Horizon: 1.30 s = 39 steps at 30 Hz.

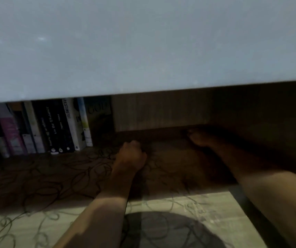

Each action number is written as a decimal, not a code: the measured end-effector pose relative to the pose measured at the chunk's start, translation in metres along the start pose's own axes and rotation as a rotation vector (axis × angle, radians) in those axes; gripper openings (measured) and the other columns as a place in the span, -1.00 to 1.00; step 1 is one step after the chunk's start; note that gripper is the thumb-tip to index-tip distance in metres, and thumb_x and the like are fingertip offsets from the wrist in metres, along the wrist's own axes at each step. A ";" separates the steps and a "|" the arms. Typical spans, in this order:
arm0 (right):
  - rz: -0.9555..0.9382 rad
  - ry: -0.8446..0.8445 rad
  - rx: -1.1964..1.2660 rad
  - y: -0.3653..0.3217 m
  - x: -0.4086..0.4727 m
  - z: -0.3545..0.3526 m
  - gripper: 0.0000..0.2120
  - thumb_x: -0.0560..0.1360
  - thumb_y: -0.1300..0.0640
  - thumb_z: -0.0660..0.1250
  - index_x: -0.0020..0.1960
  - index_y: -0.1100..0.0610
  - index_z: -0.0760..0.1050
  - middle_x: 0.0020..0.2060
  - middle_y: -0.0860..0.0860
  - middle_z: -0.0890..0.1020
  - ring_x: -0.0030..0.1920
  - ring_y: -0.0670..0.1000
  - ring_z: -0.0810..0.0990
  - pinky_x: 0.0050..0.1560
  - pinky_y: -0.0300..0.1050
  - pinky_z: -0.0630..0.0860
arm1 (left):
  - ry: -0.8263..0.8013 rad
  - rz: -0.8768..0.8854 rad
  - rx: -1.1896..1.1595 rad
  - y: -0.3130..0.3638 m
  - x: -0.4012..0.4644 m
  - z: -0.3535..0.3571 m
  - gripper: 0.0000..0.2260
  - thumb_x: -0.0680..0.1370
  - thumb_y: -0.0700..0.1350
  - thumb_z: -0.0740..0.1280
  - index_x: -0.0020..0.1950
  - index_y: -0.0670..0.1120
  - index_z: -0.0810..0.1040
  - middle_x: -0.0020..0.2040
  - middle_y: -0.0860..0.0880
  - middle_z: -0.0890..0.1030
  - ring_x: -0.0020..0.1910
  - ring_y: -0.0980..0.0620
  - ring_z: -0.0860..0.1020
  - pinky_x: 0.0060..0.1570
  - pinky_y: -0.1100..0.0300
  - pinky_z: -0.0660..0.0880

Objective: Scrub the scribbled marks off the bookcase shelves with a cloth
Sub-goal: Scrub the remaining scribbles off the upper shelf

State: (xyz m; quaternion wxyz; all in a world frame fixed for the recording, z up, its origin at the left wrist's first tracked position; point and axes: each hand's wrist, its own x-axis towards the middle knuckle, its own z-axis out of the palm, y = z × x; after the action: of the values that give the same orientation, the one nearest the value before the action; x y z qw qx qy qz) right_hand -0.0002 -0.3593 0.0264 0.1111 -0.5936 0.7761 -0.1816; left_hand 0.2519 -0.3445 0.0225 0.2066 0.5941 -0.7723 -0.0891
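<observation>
Scribbles (75,178) cover the dim shelf (36,224) beside books (54,127); left hand (131,156) fisted, right hand (197,138) unclear.

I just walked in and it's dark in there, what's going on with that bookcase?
A person is reaching into a bookcase shelf covered in scribbles. The left hand is curled into a fist on the shelf's middle; whether it holds a cloth is too dark to tell. The right hand reaches to the back right corner, its fingers lost in shadow. Books stand at the back left. Most scribbles remain, front and back.
</observation>
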 end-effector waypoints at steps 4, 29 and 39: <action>-0.084 0.060 0.004 -0.011 0.052 0.036 -0.53 0.59 -0.12 0.14 0.47 -0.03 0.28 0.49 0.05 0.25 0.45 0.08 0.26 0.43 -0.09 0.16 | -0.033 0.018 0.043 -0.003 0.010 0.004 -0.62 0.60 -0.05 0.19 0.35 -0.23 0.39 0.32 -0.26 0.41 0.30 -0.24 0.39 0.23 0.06 0.35; -0.266 -0.078 0.102 -0.003 -0.128 -0.004 -0.65 0.66 0.08 0.10 0.43 0.01 0.37 0.47 -0.06 0.29 0.47 -0.05 0.21 0.37 -0.29 0.04 | 0.025 0.013 -0.043 0.008 -0.040 -0.006 -0.69 0.54 -0.17 0.27 0.20 -0.33 0.46 0.20 -0.33 0.50 0.22 -0.28 0.45 0.17 0.04 0.37; -0.273 -0.171 -0.019 -0.023 -0.194 -0.010 -0.63 0.67 0.04 0.02 0.46 -0.06 0.30 0.48 -0.02 0.29 0.23 -0.15 0.41 0.15 -0.43 0.27 | -0.054 -0.010 -0.035 0.018 -0.104 -0.016 -0.60 0.51 -0.17 0.22 0.36 -0.12 0.43 0.28 -0.24 0.48 0.27 -0.24 0.43 0.26 0.03 0.41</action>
State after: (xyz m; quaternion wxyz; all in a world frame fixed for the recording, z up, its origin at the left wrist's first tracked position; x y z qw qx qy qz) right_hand 0.0685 -0.1766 0.0362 0.1455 -0.7080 0.6774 -0.1366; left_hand 0.2640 -0.2387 0.0214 0.1955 0.5919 -0.7728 -0.1194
